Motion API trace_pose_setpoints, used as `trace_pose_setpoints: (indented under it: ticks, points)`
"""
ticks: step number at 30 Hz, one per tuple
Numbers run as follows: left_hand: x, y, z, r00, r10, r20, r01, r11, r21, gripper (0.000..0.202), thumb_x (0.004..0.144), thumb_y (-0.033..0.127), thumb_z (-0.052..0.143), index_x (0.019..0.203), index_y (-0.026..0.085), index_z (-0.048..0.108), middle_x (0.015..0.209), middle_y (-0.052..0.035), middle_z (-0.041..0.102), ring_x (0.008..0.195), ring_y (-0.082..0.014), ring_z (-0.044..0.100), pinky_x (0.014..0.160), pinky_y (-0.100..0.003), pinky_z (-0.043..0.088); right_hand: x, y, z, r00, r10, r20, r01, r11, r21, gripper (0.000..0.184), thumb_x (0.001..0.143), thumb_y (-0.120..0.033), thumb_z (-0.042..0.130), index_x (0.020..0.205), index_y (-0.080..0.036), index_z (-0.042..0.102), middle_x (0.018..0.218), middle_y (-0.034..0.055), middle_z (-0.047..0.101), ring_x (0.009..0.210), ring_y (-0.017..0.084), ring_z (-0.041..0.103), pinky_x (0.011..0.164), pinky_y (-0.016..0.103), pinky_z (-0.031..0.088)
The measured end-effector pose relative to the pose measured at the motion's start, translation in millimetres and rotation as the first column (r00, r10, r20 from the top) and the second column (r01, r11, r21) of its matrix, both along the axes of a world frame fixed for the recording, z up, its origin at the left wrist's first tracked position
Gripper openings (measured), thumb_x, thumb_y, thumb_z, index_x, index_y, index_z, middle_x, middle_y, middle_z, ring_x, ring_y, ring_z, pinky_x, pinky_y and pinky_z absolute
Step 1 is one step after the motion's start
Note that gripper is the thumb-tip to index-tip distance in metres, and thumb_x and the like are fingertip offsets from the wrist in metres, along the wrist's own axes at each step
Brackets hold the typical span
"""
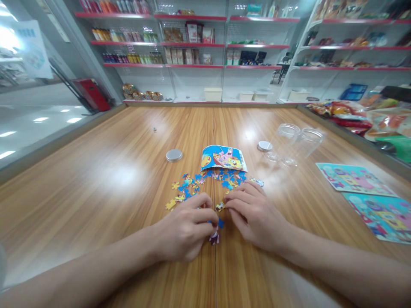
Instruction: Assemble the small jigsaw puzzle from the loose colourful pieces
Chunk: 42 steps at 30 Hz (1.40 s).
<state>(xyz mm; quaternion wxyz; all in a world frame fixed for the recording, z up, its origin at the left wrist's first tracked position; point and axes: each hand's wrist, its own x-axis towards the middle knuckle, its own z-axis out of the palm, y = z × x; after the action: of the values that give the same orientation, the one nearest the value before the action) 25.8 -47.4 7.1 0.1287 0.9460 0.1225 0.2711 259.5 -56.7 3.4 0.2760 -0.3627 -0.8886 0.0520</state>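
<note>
My left hand (192, 224) is curled with its fingertips on a small cluster of jigsaw pieces: a blue piece (221, 223) and a pink and purple piece (214, 236) stick out beneath the fingers. Bent fingers of my right hand (253, 209) come together at a yellow and dark jigsaw piece (220, 207), pinching its edge. Beyond both hands lie loose jigsaw pieces (189, 183), mostly blue and yellow. Behind them a curved picture card (224, 157) with cartoon figures rests on the wooden table (128, 222). My fingers hide part of the pieces below them.
A metal lid (174, 155) lies left of the card, another lid (265, 146) to its right. Clear jars (310, 141) stand farther right, near two flat cartoon sheets (356, 179). Snack bags (349, 115) line the right side; stocked shelves (192, 42) rise behind.
</note>
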Motion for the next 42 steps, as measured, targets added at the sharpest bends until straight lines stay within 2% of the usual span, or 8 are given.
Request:
trace_pose_setpoints:
  ticks: [5, 10, 16, 20, 24, 28, 36, 42]
  points:
    - [1, -3, 1.5, 0.997, 0.018, -0.074, -0.012, 0.997, 0.074, 0.022, 0.082, 0.0, 0.047, 0.079, 0.012, 0.065, 0.091, -0.0076, 0.07, 0.078, -0.0184, 0.053, 0.067, -0.033, 0.05, -1, -2, 1.2, 0.998, 0.05, 0.023, -0.05, 0.999, -0.018, 0.016, 0.092, -0.013, 0.053, 0.095, -0.015, 0.069, 0.104, 0.0088, 0.066, 0.1, 0.025, 0.054, 0.091, 0.045, 0.043]
    - [2, -14, 5.9, 0.966, 0.124, -0.229, -0.077, 0.976, 0.201, 0.024, 0.086, 0.005, 0.043, 0.078, 0.013, 0.064, 0.084, -0.0074, 0.067, 0.066, -0.0181, 0.057, 0.055, -0.033, 0.048, -1, -5, 1.1, 0.991, 0.112, 0.068, -0.108, 0.992, -0.059, 0.023, 0.091, -0.013, 0.054, 0.109, -0.017, 0.069, 0.109, 0.0084, 0.067, 0.103, 0.026, 0.053, 0.094, 0.048, 0.043]
    - [2, -35, 16.5, 0.844, 0.189, -0.501, -0.044, 0.957, 0.287, 0.022, 0.092, 0.01, 0.044, 0.086, 0.013, 0.065, 0.085, -0.0082, 0.066, 0.056, -0.0178, 0.059, 0.046, -0.033, 0.05, 0, -4, 0.4, 0.989, 0.137, 0.062, -0.134, 0.99, -0.038, 0.027, 0.093, -0.014, 0.053, 0.117, -0.016, 0.067, 0.12, 0.0063, 0.069, 0.115, 0.028, 0.051, 0.105, 0.054, 0.037]
    - [3, -47, 21.9, 0.772, 0.25, -0.584, -0.005, 0.922, 0.388, 0.025, 0.088, 0.01, 0.046, 0.102, 0.008, 0.067, 0.104, -0.0164, 0.069, 0.05, -0.0182, 0.059, 0.037, -0.033, 0.046, 1, -5, 1.5, 0.991, 0.13, 0.03, -0.129, 0.992, -0.013, 0.025, 0.093, -0.013, 0.054, 0.112, -0.015, 0.069, 0.125, 0.0084, 0.066, 0.12, 0.03, 0.049, 0.105, 0.053, 0.04]
    - [4, -52, 25.9, 0.753, 0.267, -0.602, 0.028, 0.9, 0.435, 0.03, 0.086, 0.01, 0.047, 0.108, 0.004, 0.067, 0.112, -0.0222, 0.068, 0.049, -0.0184, 0.061, 0.035, -0.032, 0.046, 1, -5, 2.7, 0.99, 0.135, -0.029, -0.135, 0.991, -0.003, 0.022, 0.091, -0.012, 0.055, 0.106, -0.015, 0.071, 0.112, 0.0086, 0.07, 0.106, 0.026, 0.054, 0.093, 0.048, 0.047]
    - [5, -51, 25.2, 0.771, 0.275, -0.575, 0.023, 0.89, 0.456, 0.029, 0.086, 0.009, 0.046, 0.106, 0.004, 0.067, 0.116, -0.0243, 0.066, 0.05, -0.0177, 0.062, 0.035, -0.031, 0.046, 1, -4, 1.7, 0.991, 0.13, 0.012, -0.13, 0.991, -0.018, 0.023, 0.091, -0.013, 0.056, 0.108, -0.016, 0.071, 0.114, 0.0077, 0.071, 0.107, 0.026, 0.055, 0.095, 0.049, 0.046]
    - [6, -48, 21.8, 0.803, 0.282, -0.525, -0.049, 0.909, 0.414, 0.022, 0.089, 0.009, 0.044, 0.093, 0.009, 0.065, 0.097, -0.0136, 0.067, 0.048, -0.0195, 0.059, 0.034, -0.034, 0.044, 1, -6, 1.2, 0.994, 0.104, -0.042, -0.102, 0.994, 0.034, 0.032, 0.09, -0.014, 0.056, 0.12, -0.016, 0.066, 0.124, 0.0095, 0.068, 0.111, 0.028, 0.055, 0.096, 0.049, 0.048]
    - [8, -46, 24.6, 0.805, 0.276, -0.525, -0.069, 0.923, 0.379, 0.018, 0.089, 0.008, 0.045, 0.086, 0.011, 0.062, 0.082, -0.0079, 0.062, 0.044, -0.0161, 0.054, 0.035, -0.03, 0.037, -3, -9, 3.5, 0.987, 0.08, 0.136, -0.075, 0.996, -0.042, 0.036, 0.096, -0.026, 0.054, 0.13, -0.019, 0.062, 0.136, 0.0067, 0.062, 0.122, 0.032, 0.049, 0.104, 0.056, 0.042]
